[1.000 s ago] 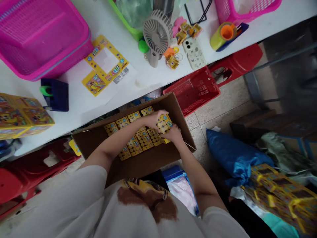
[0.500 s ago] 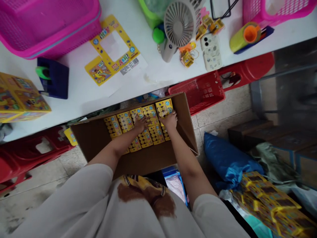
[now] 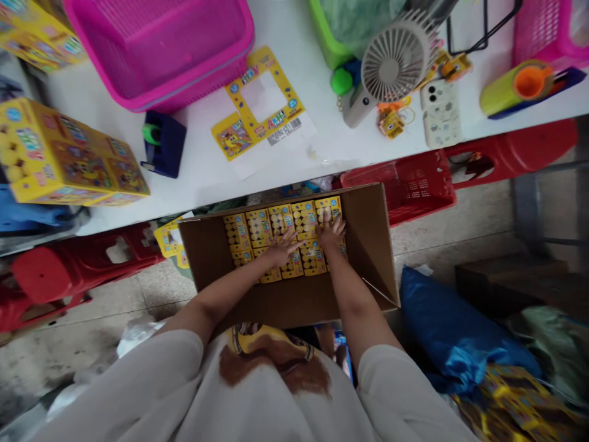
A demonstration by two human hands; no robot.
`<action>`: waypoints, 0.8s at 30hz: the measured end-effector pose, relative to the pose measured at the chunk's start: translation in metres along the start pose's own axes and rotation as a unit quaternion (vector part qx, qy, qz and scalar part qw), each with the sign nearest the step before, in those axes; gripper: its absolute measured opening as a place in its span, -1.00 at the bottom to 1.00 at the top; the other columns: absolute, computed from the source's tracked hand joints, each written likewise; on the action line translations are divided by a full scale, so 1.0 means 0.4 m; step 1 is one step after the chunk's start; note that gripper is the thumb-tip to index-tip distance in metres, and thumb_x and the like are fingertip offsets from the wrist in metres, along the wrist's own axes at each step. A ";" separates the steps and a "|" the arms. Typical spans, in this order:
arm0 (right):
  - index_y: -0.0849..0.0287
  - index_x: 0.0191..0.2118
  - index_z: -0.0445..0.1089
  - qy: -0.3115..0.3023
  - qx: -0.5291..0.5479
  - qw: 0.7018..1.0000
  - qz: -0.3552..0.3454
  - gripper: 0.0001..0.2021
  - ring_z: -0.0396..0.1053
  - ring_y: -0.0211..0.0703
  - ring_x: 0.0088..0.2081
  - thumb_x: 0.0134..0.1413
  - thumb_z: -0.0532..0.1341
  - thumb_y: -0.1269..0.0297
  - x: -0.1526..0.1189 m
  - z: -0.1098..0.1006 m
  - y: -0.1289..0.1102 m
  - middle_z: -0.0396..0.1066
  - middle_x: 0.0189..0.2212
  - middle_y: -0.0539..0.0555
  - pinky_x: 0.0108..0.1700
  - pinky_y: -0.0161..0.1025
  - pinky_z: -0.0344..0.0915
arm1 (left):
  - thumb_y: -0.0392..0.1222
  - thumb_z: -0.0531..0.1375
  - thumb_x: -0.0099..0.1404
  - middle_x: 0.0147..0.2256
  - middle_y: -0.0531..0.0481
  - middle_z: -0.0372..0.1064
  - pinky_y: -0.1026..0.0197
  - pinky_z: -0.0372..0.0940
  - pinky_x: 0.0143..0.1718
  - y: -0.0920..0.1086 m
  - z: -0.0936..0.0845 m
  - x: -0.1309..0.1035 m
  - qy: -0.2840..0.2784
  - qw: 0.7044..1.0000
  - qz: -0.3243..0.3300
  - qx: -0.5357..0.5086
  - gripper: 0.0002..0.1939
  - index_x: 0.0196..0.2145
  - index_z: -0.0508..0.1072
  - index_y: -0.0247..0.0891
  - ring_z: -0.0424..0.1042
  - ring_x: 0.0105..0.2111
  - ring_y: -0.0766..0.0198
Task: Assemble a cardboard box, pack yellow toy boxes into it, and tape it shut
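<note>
An open cardboard carton [image 3: 276, 307] stands below the table edge, with two rows of small yellow boxes [image 3: 237, 232] inside it. My left hand [image 3: 278, 250] lies with spread fingers on the boxes around the middle of the rows. Over the right end of the rows, my right hand [image 3: 330, 233] rests on the boxes, its fingers apart and pointing to the table. Neither hand is wrapped round anything. The boxes beneath my palms are partly hidden.
On the white table [image 3: 193, 184] are a pink basket [image 3: 184, 55], a tape dispenser [image 3: 168, 147], yellow cartons [image 3: 69, 159], a fan [image 3: 391, 64] and a phone [image 3: 440, 113]. Red stools [image 3: 59, 264] and a blue bag [image 3: 460, 325] flank the carton.
The whole view has shifted, so the table and carton appear further right. My right hand has let go of the box at the right end, which now sits level in its row, and its fingers have spread.
</note>
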State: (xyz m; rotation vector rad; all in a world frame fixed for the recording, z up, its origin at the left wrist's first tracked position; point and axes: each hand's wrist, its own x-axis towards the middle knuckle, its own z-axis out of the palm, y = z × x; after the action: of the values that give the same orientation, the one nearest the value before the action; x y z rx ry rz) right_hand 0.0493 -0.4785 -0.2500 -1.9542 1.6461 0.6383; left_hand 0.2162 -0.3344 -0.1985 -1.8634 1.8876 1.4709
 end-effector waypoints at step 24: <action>0.21 0.00 0.60 -0.001 0.232 0.971 -0.058 -0.45 0.63 0.20 0.00 0.12 0.04 0.02 -0.466 0.023 -0.200 0.66 -0.04 0.32 0.06 0.04 0.54 | -0.23 0.19 0.48 0.24 -0.21 0.49 -0.04 0.42 0.29 -0.605 -0.671 -0.961 0.562 0.700 -0.308 -0.314 -0.59 0.24 0.36 -0.26 0.53 0.19 0.08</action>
State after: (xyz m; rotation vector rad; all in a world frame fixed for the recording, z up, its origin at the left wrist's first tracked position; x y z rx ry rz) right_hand 0.0986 -0.3212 -0.1314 -1.6855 1.5007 0.1849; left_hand 0.6474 -0.1871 0.0673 -3.7659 0.5155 0.7145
